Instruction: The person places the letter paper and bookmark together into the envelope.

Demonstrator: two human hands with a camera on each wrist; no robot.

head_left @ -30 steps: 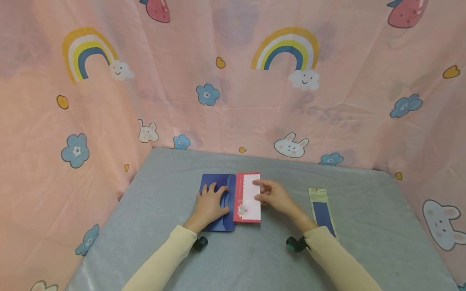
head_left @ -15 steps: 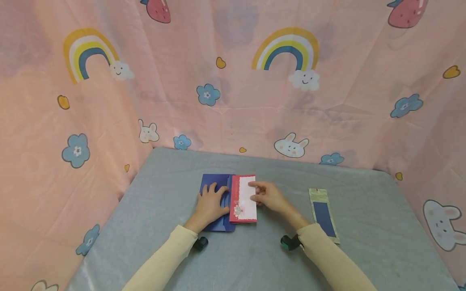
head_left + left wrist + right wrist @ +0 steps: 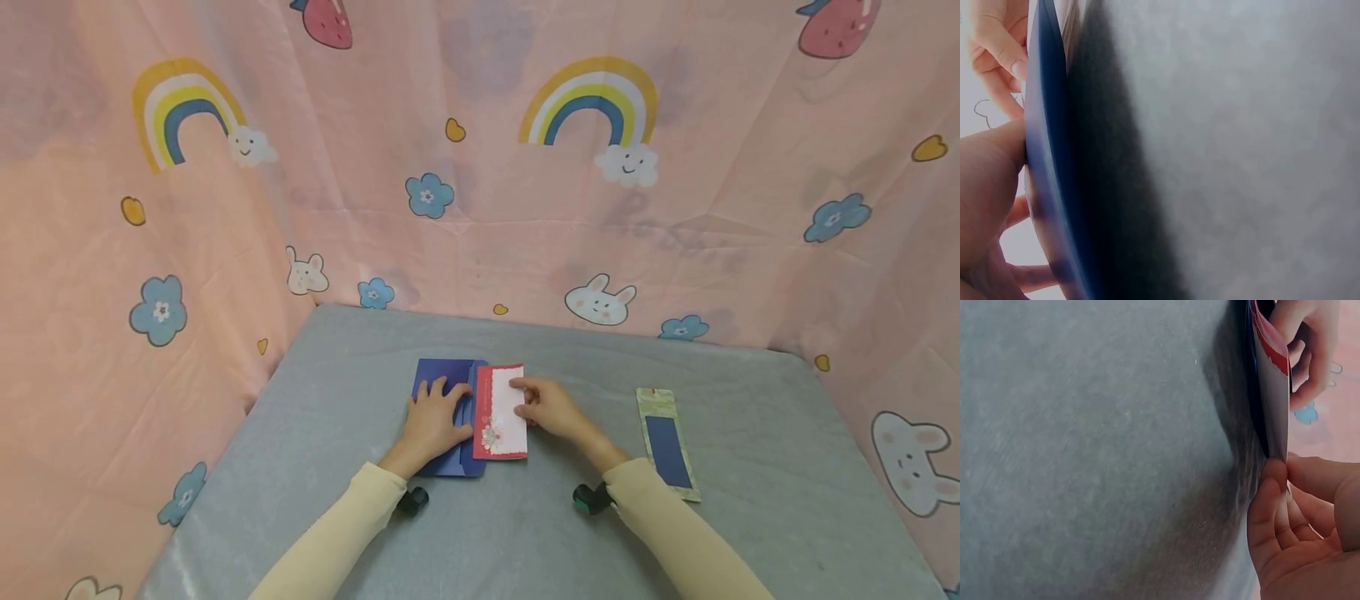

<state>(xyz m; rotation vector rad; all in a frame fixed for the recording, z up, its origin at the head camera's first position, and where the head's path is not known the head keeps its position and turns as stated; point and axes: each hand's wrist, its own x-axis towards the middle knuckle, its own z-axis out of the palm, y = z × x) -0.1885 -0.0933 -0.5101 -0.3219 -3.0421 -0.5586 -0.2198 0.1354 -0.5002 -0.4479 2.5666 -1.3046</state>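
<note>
A dark blue envelope lies on the grey cloth, its flap side up. My left hand rests on top of it with fingers spread; in the left wrist view the thumb presses on the envelope's face. A red and white greeting card with a floral corner stands at the envelope's right side, its left edge overlapping the opening. With thumb and fingers, my right hand pinches the card by its right edge. The right wrist view shows the card edge-on in that pinch.
On the right of the grey table lies a narrow green piece with a dark blue panel. A pink curtain with rainbows, rabbits and flowers hangs behind and at the sides.
My right hand has moved a little left with the card, so the card now overlaps the envelope's right edge. The left hand has stayed in place on the envelope.
</note>
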